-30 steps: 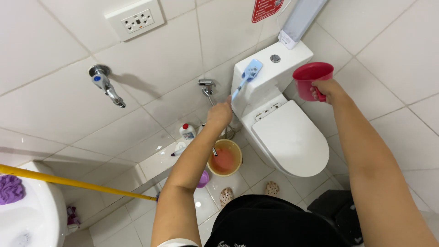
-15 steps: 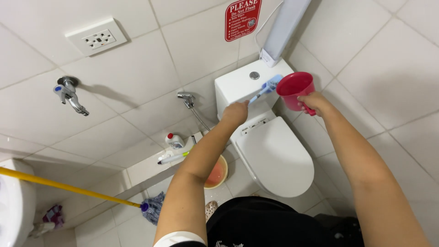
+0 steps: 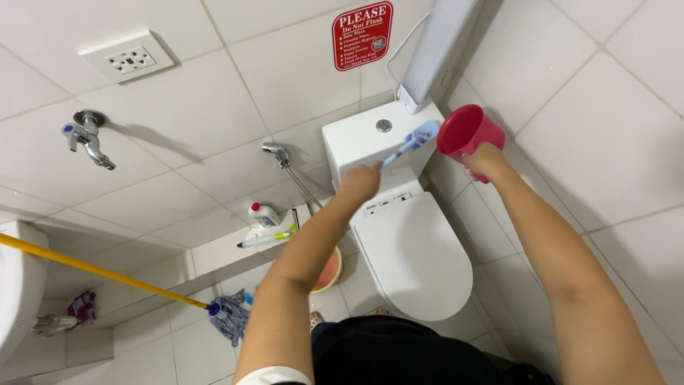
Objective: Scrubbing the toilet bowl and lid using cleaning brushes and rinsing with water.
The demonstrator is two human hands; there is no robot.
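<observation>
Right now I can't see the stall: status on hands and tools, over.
Left hand grips blue brush over tank. Right hand holds red dipper, tilted. Toilet lid shut.

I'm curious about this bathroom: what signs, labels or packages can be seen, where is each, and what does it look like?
Sign: on the tiled wall above the toilet tank, a rounded red rectangle with white lettering and a small round picture.
Bottle: on the low tiled ledge left of the toilet, white with a red cap; any label is too small to tell.
Label strip: on the toilet behind the closed lid, a narrow pale strip with tiny dark print.
</observation>
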